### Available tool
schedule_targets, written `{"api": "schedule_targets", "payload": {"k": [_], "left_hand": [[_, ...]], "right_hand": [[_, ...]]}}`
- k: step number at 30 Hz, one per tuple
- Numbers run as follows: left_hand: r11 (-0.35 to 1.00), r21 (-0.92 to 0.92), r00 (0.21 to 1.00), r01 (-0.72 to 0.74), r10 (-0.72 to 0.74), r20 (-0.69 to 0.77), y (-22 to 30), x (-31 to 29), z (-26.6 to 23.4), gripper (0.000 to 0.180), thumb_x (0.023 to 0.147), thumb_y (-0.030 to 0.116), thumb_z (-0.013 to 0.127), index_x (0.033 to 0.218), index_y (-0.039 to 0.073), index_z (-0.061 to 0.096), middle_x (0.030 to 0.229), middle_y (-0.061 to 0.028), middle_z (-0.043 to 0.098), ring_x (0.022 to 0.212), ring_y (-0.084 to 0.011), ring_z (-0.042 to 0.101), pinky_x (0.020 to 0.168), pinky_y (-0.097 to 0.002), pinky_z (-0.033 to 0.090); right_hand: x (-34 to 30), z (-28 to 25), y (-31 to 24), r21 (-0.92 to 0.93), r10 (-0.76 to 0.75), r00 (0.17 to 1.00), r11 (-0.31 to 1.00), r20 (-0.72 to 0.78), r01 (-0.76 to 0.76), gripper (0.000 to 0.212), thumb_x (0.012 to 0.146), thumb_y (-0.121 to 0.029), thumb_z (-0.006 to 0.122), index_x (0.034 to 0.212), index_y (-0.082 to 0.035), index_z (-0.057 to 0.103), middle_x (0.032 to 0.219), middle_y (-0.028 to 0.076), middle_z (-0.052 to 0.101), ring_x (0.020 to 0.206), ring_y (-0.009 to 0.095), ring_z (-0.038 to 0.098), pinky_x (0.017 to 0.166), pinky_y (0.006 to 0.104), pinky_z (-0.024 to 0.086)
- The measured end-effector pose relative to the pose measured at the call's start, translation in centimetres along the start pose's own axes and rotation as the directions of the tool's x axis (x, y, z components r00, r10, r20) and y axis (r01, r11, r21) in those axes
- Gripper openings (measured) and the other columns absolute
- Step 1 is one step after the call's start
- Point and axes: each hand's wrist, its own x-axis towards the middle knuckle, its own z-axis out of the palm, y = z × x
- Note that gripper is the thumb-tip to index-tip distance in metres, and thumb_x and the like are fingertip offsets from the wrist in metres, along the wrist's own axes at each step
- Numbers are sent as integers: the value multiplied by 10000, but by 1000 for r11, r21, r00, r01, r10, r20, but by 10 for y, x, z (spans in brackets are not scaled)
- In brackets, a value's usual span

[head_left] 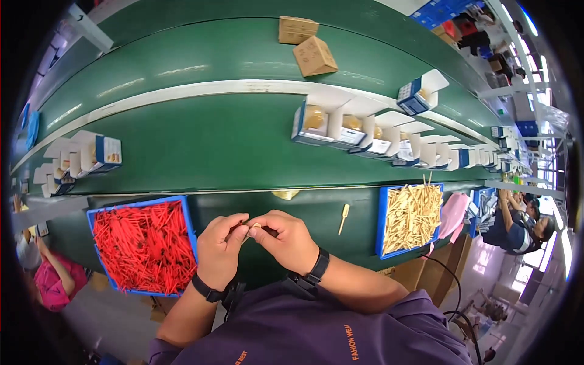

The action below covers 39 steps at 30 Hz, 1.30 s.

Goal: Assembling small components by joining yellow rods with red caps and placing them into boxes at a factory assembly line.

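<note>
My left hand point(221, 248) and my right hand point(285, 242) meet in front of me, above the green work surface. Both are pinched, fingertips nearly touching around something small and pale that the fingers mostly hide. Left of my hands stands a blue tray point(192, 226) heaped with thin red sticks point(143, 243). To the right, another blue tray point(382, 220) holds many pale wooden sticks point(412, 213). Between that tray and my right hand lies a single wooden piece point(344, 218) with one broad end. Each wrist wears a black band.
Opened blue-and-white boxes point(347, 131) line the green conveyor point(207, 146), with more boxes point(91, 155) at left. Two brown cartons point(315, 56) lie farther back. A yellowish packet point(286, 194) rests beyond my hands. Pink cloth point(454, 214) hangs beside the right tray. Other people work at both sides.
</note>
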Motion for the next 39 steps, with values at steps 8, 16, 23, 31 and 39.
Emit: {"api": "schedule_targets", "payload": {"k": [8,16,23,31,39], "left_hand": [[833,-461,951,306,-247,185,-5,18,26,65,923,19,716,952,14,658,790,-43,659,585,-73,576,527,-212,452],[908,-344,967,240,-194,164,-12,30,48,96,936,19,708,1011,-23,666,835,-51,694,683,-87,635,601,-219,503],[856,-509,985,86,-150,-86,-12,34,77,168,961,10,672,1125,-22,692,934,-67,743,850,-134,697,760,-254,553],[993,-118,999,14,-10,32,-8,36,61,238,969,-5,647,1206,-5,664,1034,-112,747,922,-154,706,847,-276,563],[874,-486,984,10,-95,-150,-18,29,42,428,939,-49,644,1351,0,539,1290,-155,653,1113,-211,671,965,-313,536]], "right_hand": [[4,-35,12,604,336,926,707,170,-368,196,1008,-131,657,1138,5,713,914,21,707,723,75,639,688,232,557],[20,-61,26,465,284,939,816,196,-344,195,1000,-116,665,1149,2,709,909,43,721,776,95,684,704,244,577],[26,-57,26,559,343,935,795,-94,-236,180,1000,-106,662,1119,23,703,944,71,733,783,115,696,712,249,582],[30,-52,26,518,272,961,830,-51,-207,177,995,-98,668,1130,15,691,939,70,733,771,120,698,700,245,576],[68,-113,-13,-385,-308,787,918,-534,98,142,913,-116,751,1009,-14,726,800,77,727,704,155,709,641,294,562]]}}
